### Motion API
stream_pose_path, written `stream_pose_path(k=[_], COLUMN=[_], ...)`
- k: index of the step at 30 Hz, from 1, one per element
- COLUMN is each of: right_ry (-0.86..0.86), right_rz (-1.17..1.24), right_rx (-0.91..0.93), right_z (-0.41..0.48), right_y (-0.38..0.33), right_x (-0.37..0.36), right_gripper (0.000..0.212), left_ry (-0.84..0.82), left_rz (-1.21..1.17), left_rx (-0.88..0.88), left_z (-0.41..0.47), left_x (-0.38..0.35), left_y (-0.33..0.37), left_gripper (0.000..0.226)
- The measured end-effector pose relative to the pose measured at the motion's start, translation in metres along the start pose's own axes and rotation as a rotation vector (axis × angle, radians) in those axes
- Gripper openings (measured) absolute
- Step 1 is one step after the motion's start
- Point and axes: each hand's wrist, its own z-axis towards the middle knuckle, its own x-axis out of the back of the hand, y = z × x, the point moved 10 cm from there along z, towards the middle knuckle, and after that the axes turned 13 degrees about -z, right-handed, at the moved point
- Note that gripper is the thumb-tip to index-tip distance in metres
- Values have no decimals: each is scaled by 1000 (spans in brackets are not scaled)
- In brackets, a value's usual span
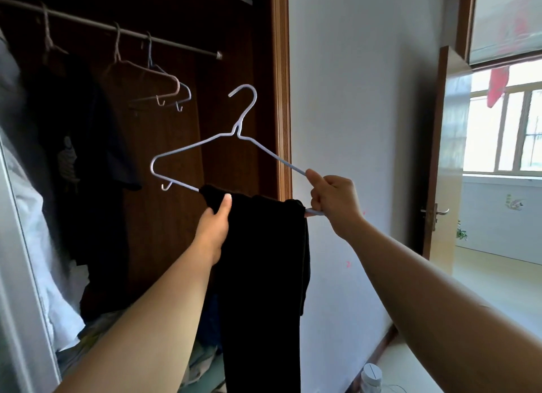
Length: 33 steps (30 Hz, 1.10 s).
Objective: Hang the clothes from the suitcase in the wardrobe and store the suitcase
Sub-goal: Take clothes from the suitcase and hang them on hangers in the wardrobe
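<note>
Black trousers (264,260): draped over lower bar of pale hanger (238,128), in front of open wardrobe (228,70), below rail (117,30) | left hand (215,225): pinching trouser fold at bar | right hand (334,199): fingers curled round hanger's right end

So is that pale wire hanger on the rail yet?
Off. The pale wire hanger is held clear of the grey metal rail, hook free.
</note>
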Motion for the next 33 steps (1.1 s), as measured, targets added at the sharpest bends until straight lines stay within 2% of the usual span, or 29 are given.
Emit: stream_pose_path(k=[3, 6, 9, 11, 14, 16, 19, 21, 23, 27, 29, 33], right_ry=[-63, -132, -109, -49, 81, 127, 133, 142, 178, 218, 207, 127], right_rz=[-121, -398, -609, -612, -699, -757, -781, -878, -943, -808, -797, -854], right_rx=[31, 80, 140, 126, 23, -18, 12, 48, 68, 36, 29, 6], right_z=[0, 6, 10, 10, 11, 12, 13, 12, 12, 7, 3, 3], right_y=[3, 7, 6, 7, 16, 21, 18, 9, 2, 6, 11, 20], right_x=[-2, 0, 1, 4, 19, 27, 33, 38, 47, 54, 49, 39], right_gripper=[42, 24, 23, 19, 19, 23, 27, 30, 36, 48, 50, 42], left_ry=[-31, -6, 10, -14, -190, -228, -69, 105, 197, 61, 43, 33], left_rz=[-107, -57, 51, 216, 529, 536, 398, 420, 486, 858, 1022, 1040], left_rx=[-77, -166, -189, -203, -126, -112, -209, -293, -353, -421, -432, -528], left_z=[0, 2, -1, -3, -7, -5, 1, 0, 1, 0, -5, -14], left_x=[-8, -9, -18, -26, -42, -41, -28, -14, -6, -33, -41, -47], left_y=[18, 24, 13, 10, 2, 6, 29, 50, 67, 82, 83, 89], left_gripper=[42, 41, 43, 45, 52, 45, 38, 34, 37, 47, 50, 25])
